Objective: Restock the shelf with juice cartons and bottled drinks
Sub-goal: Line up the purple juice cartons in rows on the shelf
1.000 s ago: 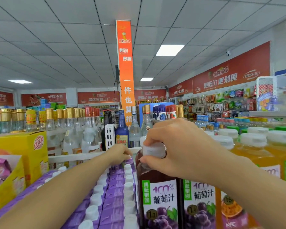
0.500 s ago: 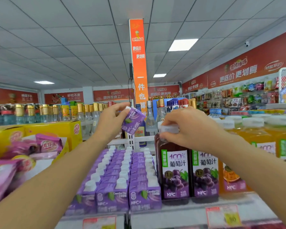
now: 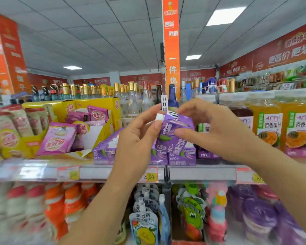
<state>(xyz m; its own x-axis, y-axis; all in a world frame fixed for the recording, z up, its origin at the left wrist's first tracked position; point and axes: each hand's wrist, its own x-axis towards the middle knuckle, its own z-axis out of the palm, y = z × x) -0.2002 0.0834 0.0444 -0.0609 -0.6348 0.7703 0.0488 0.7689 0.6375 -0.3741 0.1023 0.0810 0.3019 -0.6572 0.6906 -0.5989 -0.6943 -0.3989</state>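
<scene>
The small purple juice carton [image 3: 173, 131] was held up in the air in front of the shelf [image 3: 201, 172], tilted with its white cap to the upper left, above the rows of matching cartons [image 3: 104, 151] standing on the shelf. The left hand [image 3: 136, 133] gripped it from the left, thumb across its face. The right hand [image 3: 210, 128] pinched its right side, fingers over the top fold and thumb low on the front.

With the carton tilted and shared between two hands, a loose handover could have let it slip onto the cartons below and knocked the front ones off the edge. Squeezing the soft sides could also have dented it. The dark grape juice bottles [image 3: 206, 153] stood close on the right, so a careless elbow or wrist might have toppled one.

Half a second earlier the left hand alone had held the carton, and the right hand had been on a grape bottle's cap; it had since let go and come across.
</scene>
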